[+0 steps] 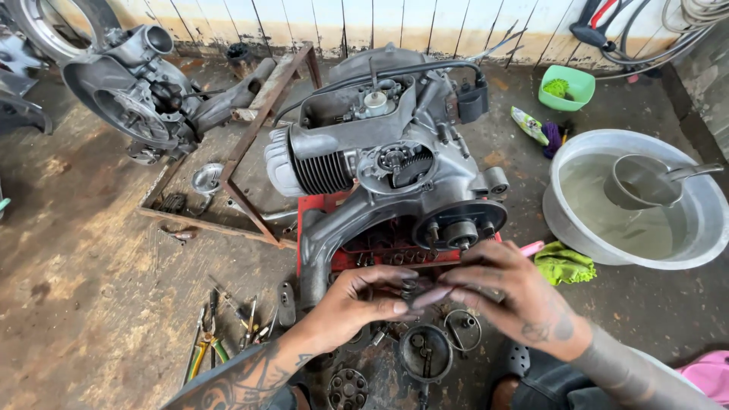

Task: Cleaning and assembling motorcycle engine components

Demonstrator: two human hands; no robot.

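My left hand (363, 298) and my right hand (501, 292) meet in front of me, low in the head view, fingertips pinched together on a small dark part (416, 290) that I cannot make out. Both hands are greasy. Just beyond them a grey scooter engine (395, 163) lies on a red crate (364, 247), its finned cylinder to the left and a round hub facing me. Below my hands on the floor lie round metal parts, a ring (462, 328) and a dark cup-shaped piece (425, 353).
A metal basin (683, 250) of cloudy liquid holding a ladle stands at right, a green rag (563, 264) beside it. A rusty frame tray (228, 163) and another engine casing (140, 91) lie at back left. Pliers and screwdrivers (220, 326) are scattered at lower left. A green bowl (567, 86) sits near the wall.
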